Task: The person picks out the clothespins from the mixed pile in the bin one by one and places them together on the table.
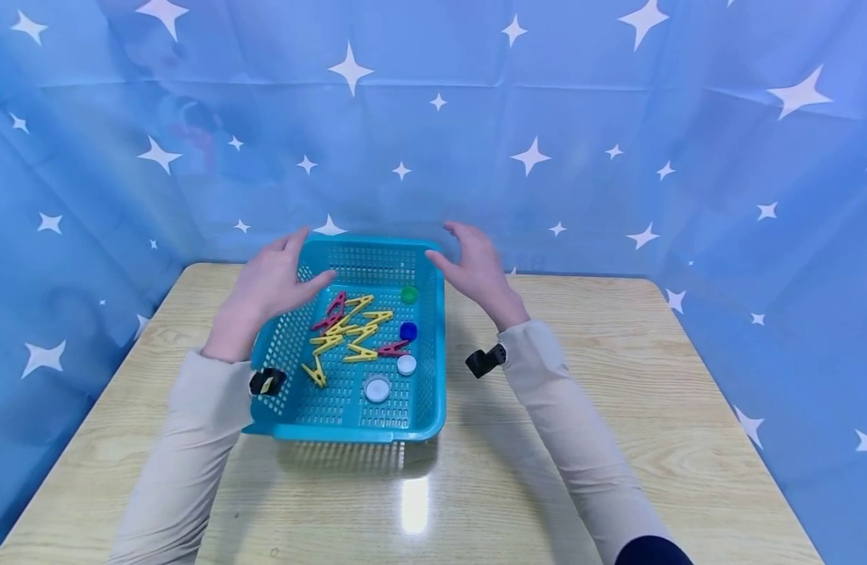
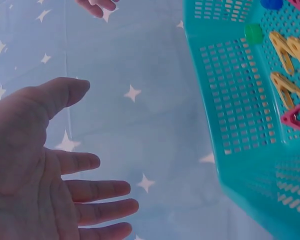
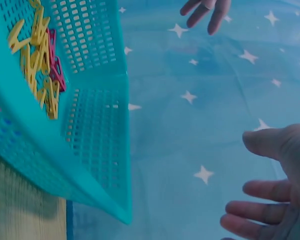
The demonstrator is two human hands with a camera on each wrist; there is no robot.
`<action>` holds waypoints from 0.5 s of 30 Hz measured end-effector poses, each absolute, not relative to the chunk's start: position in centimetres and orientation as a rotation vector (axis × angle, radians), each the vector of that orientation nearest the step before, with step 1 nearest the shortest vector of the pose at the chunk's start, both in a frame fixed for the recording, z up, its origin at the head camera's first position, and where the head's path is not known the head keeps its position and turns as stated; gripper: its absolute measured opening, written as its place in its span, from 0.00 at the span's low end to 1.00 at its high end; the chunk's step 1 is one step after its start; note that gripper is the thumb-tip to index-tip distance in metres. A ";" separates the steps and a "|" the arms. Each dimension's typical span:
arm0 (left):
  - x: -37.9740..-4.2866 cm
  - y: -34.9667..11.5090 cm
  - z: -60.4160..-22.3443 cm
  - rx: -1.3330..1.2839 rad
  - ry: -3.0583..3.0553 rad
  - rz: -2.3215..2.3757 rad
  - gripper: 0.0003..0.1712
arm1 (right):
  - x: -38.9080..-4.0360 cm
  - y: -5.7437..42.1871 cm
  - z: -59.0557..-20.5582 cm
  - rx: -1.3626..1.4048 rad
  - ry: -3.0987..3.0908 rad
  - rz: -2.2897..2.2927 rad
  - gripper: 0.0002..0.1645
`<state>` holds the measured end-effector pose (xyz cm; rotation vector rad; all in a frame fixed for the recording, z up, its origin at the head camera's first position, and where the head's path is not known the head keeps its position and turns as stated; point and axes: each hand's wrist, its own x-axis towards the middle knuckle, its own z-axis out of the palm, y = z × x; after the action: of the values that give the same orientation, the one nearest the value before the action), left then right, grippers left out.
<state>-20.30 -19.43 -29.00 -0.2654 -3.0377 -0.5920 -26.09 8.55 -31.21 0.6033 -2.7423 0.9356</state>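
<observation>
A turquoise plastic basket (image 1: pixel 358 434) stands on the wooden table, holding several yellow clothespins (image 1: pixel 362 331), a few red clothespins (image 1: pixel 393 349) and some bottle caps: a green cap (image 1: pixel 409 295), a blue cap (image 1: pixel 408 331) and white caps (image 1: pixel 377 389). My left hand (image 1: pixel 274 278) is raised over the basket's left side, thumb and fingers spread, holding nothing. By the far right corner of the basket hovers my right hand (image 1: pixel 479 271), also with fingers extended and nothing in it. Both wrist views show the palms apart from the basket rim.
The wooden table (image 1: pixel 602 392) extends on both sides of the basket. Behind it hangs a blue curtain (image 1: pixel 433 133) with white stars. Each wrist carries a small black camera (image 1: pixel 486 361).
</observation>
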 end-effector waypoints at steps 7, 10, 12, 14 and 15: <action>-19.7 -21.8 -29.3 -0.272 -3.076 -0.687 0.47 | -27.0 6.2 -31.5 0.662 -2.782 0.955 0.33; -19.4 -22.7 -29.6 -0.271 -3.089 -0.727 0.47 | -27.2 5.2 -31.7 0.687 -2.810 0.958 0.32; -19.2 -23.3 -29.7 -0.271 -3.099 -0.749 0.47 | -27.4 4.5 -31.7 0.708 -2.824 0.963 0.32; -18.9 -23.9 -30.0 -0.265 -3.106 -0.771 0.48 | -27.4 3.8 -31.8 0.725 -2.832 0.980 0.32; -18.8 -24.2 -30.1 -0.262 -3.105 -0.785 0.48 | -27.4 3.5 -31.9 0.733 -2.836 0.994 0.32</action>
<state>-18.80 -24.16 -30.14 -0.2615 -3.1052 -0.7853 -27.44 3.48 -31.93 0.7328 -2.8355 0.9935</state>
